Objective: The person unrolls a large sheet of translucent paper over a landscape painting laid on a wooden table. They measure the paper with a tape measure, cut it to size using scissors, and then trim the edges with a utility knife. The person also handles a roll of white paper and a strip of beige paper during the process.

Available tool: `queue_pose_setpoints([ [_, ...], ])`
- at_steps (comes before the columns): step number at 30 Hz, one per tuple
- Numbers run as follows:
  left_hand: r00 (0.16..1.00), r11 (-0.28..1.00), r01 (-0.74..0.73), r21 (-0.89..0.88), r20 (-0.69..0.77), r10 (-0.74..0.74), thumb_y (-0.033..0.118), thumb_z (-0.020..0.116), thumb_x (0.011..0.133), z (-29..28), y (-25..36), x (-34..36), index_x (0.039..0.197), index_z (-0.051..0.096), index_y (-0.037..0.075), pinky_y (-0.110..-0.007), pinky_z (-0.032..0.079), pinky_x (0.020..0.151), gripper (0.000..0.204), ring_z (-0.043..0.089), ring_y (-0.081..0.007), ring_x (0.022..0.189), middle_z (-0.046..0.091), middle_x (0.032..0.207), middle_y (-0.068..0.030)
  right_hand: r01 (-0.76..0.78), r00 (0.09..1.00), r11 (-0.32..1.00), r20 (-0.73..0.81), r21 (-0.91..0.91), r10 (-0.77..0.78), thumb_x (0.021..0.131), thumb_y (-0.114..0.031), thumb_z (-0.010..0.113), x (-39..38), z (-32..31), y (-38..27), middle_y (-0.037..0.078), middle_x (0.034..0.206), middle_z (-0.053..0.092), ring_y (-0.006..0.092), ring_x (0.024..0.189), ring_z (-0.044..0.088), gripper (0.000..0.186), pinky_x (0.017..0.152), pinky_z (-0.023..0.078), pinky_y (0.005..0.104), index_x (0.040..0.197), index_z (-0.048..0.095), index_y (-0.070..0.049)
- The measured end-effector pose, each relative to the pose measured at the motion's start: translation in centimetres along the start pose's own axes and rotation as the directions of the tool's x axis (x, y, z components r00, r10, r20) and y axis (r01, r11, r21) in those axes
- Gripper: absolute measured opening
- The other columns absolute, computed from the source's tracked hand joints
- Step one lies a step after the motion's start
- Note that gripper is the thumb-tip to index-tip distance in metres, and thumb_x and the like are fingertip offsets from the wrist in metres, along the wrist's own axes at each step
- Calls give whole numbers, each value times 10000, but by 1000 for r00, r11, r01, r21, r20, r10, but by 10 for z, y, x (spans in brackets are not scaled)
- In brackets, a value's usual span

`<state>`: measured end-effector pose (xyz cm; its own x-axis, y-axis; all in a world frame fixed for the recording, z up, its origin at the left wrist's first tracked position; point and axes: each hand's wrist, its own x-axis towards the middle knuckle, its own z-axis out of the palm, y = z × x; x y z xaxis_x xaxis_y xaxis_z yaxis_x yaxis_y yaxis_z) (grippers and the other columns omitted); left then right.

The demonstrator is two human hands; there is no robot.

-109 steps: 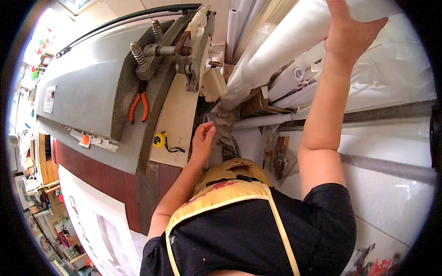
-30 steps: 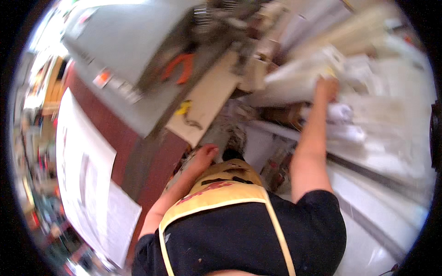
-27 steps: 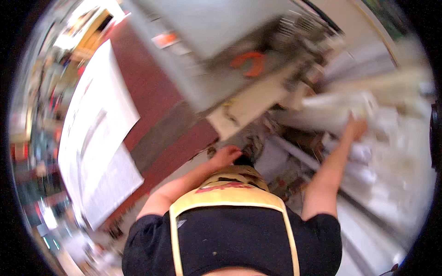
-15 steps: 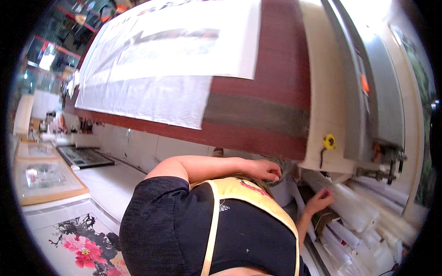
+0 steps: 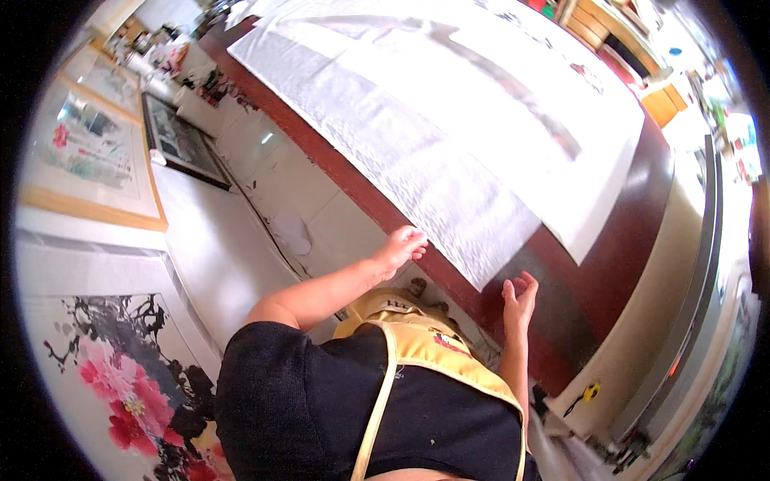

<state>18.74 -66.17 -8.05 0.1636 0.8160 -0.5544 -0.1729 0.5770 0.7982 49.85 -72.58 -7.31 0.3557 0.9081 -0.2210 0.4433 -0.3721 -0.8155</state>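
Observation:
A large white sheet of paper (image 5: 513, 152) lies on the dark red table (image 5: 597, 268). A thinner, wrinkled whitish sheet (image 5: 417, 180) shows under its near side and reaches close to the table's front edge. My left hand (image 5: 403, 250) is at that edge beside the thin sheet, its fingers curled together; whatever may be in them is hidden. Just right of the thin sheet's near corner, my right hand (image 5: 520, 300) is raised with thumb and fingers apart and nothing in it. Whether either hand touches the paper, I cannot tell.
Framed paintings (image 5: 96, 144) and a dark frame (image 5: 180, 140) are at the left. A pink flower painting (image 5: 132, 393) lies at the lower left. A long grey machine bar (image 5: 694, 297) runs along the right, near a yellow tape measure (image 5: 591, 392).
My view has turned toward the table's right end. Both hands have come to the table's front edge near the thin sheet; the right one has risen from beside the rolls and opened.

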Motion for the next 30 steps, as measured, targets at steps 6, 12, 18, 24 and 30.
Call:
queue_pose_setpoints([
  [6,964,841,-62,-537,-250,-89,242,589,954,-29,14,15,1149,511,26,-457,505,925,302,589,-274,1002,589,1077,-154,-266,958,877,209,400,196,893,-138,673,20,48,-31,77,986,544,153,857,556,567,659,495,277,1329,341,6],
  [12,955,808,166,-566,-111,-275,527,641,877,-51,45,31,1139,508,15,-476,521,863,590,595,-303,992,601,1064,-162,-338,912,698,402,632,78,855,-38,605,36,62,-64,102,1085,658,202,972,637,309,830,509,325,1157,604,27],
  [18,983,803,-85,-590,-181,-30,638,531,892,-135,120,79,1283,524,93,-448,527,882,671,619,-259,1063,625,1204,-94,-352,924,514,377,782,60,689,-9,597,52,1,-83,116,898,669,243,826,653,330,748,534,346,1008,640,66],
  [24,895,622,-444,-645,-356,269,434,557,946,-306,218,162,1335,504,38,-444,460,1015,557,570,-283,1187,582,1327,-99,-224,975,516,185,827,126,718,-94,519,20,-4,-52,148,1112,637,273,1019,628,493,898,515,388,1184,555,63],
  [30,822,705,-470,-532,-554,130,277,550,949,-475,271,248,1282,525,-45,-475,456,1016,464,568,-318,1182,581,1310,-153,32,892,401,-207,916,401,847,-212,559,-31,41,-9,121,1131,636,274,1078,593,394,957,470,404,1176,592,3],
])
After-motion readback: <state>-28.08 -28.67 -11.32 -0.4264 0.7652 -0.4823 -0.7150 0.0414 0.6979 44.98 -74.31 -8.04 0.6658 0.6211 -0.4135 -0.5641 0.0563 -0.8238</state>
